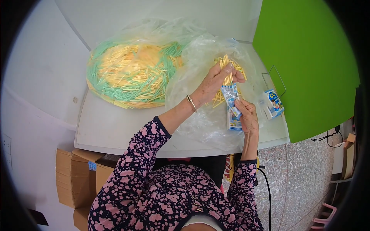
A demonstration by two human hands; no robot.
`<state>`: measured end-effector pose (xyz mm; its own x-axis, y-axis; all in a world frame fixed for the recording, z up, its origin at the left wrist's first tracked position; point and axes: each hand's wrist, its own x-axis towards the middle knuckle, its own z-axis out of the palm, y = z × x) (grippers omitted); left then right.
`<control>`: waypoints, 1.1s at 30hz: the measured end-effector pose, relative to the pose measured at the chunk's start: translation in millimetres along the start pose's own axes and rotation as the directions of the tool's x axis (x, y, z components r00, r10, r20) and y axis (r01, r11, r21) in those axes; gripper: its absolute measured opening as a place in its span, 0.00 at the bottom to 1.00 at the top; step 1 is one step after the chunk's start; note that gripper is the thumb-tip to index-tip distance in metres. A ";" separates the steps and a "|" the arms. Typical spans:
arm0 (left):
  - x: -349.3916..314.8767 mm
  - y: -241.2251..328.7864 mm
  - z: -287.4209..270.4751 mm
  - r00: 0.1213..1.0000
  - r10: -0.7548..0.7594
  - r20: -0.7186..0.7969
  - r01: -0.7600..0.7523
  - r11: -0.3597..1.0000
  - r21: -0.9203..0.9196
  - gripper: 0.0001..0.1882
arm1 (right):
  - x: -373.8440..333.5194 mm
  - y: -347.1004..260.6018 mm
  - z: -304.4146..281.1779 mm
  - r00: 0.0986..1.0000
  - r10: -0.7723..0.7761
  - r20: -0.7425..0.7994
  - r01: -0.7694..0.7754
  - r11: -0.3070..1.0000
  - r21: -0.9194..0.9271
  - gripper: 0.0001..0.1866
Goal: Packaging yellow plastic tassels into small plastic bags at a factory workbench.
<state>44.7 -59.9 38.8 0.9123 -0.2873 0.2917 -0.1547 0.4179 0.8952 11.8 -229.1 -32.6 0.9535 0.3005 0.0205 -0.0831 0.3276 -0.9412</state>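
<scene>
My left hand (214, 82) is closed around a small bundle of thin yellow sticks (228, 79), its fingers near their upper ends. The bundle's lower ends meet the top of a blue-and-white printed packet (234, 122); how far they go in I cannot tell. My right hand (249, 116) pinches the packet's side between thumb and fingers. Beneath both hands spreads an open clear plastic bag (185, 123) with loose yellow sticks (219, 101) in it. To the left lies a large clear bag (133, 77) full of yellow and pale green sticks.
A small blue-and-white box (274, 104) stands at the right of the white table (111, 133), near a bent wire frame (284, 82). A green panel (308, 57) borders that side. Open cardboard boxes (73, 179) sit below at left. A black cable (268, 192) hangs at my right.
</scene>
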 end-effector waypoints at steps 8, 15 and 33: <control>-8.9 0.7 2.9 0.999 -0.024 0.037 0.020 0.995 0.103 0.19 | -3.5 0.2 -5.4 1.000 0.013 0.007 -0.012 1.000 -0.018 0.08; -13.5 -8.6 0.4 0.993 -0.113 0.033 0.106 0.981 0.163 0.18 | -7.2 -2.5 3.5 1.000 -0.007 0.001 0.007 0.999 -0.050 0.10; -4.4 4.9 -10.1 0.917 -0.061 0.395 -0.292 0.574 0.765 0.14 | -2.4 4.9 1.9 0.994 -0.108 -0.035 0.109 0.994 0.031 0.13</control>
<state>43.7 -47.8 38.5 0.6957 -0.6295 0.3461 -0.6450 -0.3352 0.6867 8.6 -226.5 -36.6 0.9664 0.2321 0.1102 0.0125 0.3861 -0.9224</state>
